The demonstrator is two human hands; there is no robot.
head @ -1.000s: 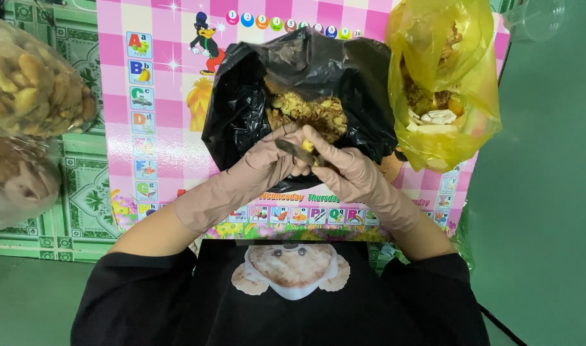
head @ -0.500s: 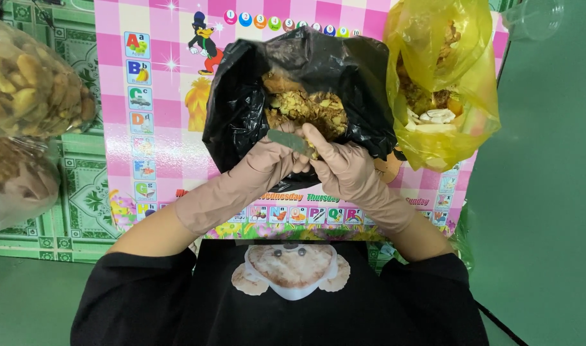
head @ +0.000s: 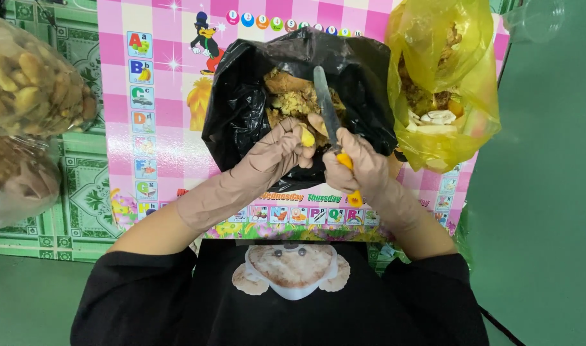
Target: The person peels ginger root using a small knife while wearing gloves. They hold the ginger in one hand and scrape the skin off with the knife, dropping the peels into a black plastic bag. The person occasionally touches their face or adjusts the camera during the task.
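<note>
A pink checked mat (head: 177, 109) printed with letters and cartoon pictures lies spread over the green patterned floor (head: 68, 186), apparently so that scraps land on it and not on the tiles. In its middle a black bag (head: 242, 122) stands with its mouth pulled wide, showing brown husks and shells inside; it sits straight ahead of the person, so peelings can drop into it from the hands held over its near edge. A yellow bag (head: 443, 83) stands just to the right, holding more brown and white pieces, and a clear bag of nuts (head: 30, 83) lies at the far left. The left hand (head: 277, 150), in a tan glove, closes its grip on a small yellow piece (head: 306, 136) above the black bag. The right hand (head: 363, 170), also gloved, is clenched around the orange handle of a knife (head: 328, 112), whose blade points up and away from the body, beside the piece.
</note>
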